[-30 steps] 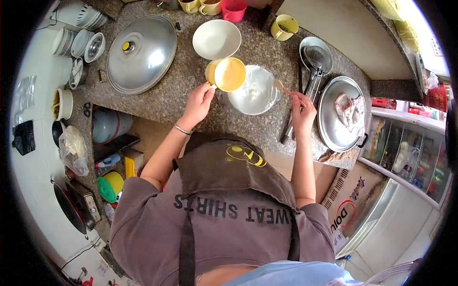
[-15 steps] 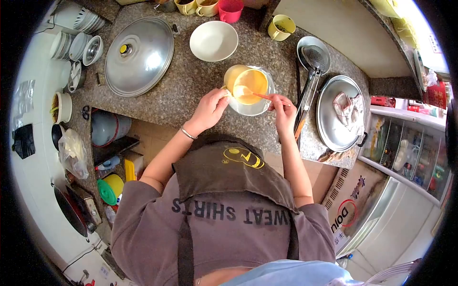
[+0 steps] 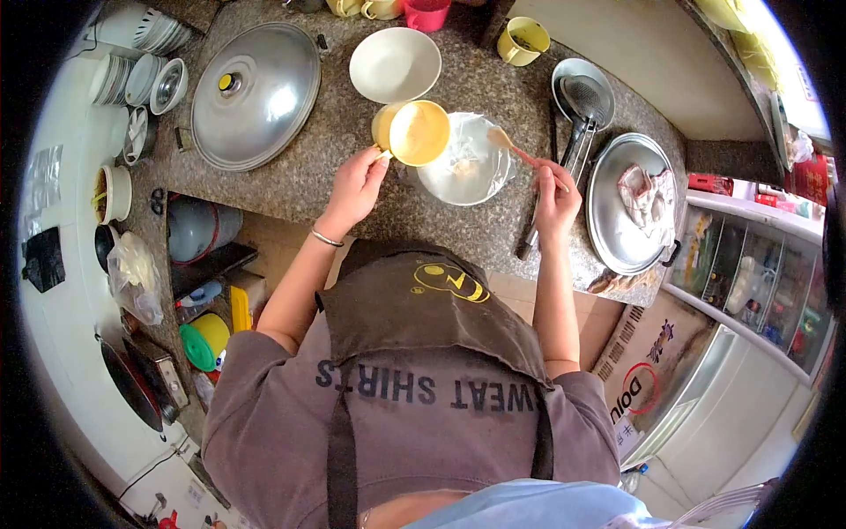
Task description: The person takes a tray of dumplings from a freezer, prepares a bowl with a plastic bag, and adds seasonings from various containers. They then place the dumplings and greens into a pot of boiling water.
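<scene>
My left hand [image 3: 357, 189] grips the handle of a yellow mug [image 3: 412, 132], whose inside looks pale. The mug is held just left of a bowl lined with clear plastic [image 3: 467, 181], partly over its left rim. A little pale stuff lies at the bottom of that bowl. In my right hand [image 3: 557, 204] is a spoon [image 3: 515, 148] with a reddish handle, its light-coloured head above the bowl's right side. Behind the mug stands a white bowl [image 3: 395, 66].
A large domed lid [image 3: 256, 106] lies on the left of the stone counter. To the right are a strainer [image 3: 586, 101], a second lid [image 3: 608, 229] with a cloth [image 3: 648, 198] on it, and a yellow cup [image 3: 523, 41]. A pink cup [image 3: 426, 13] stands at the back.
The mug has moved left, from over the plastic-lined bowl to its left side. My right hand has drawn the spoon out of the mug and moved right.
</scene>
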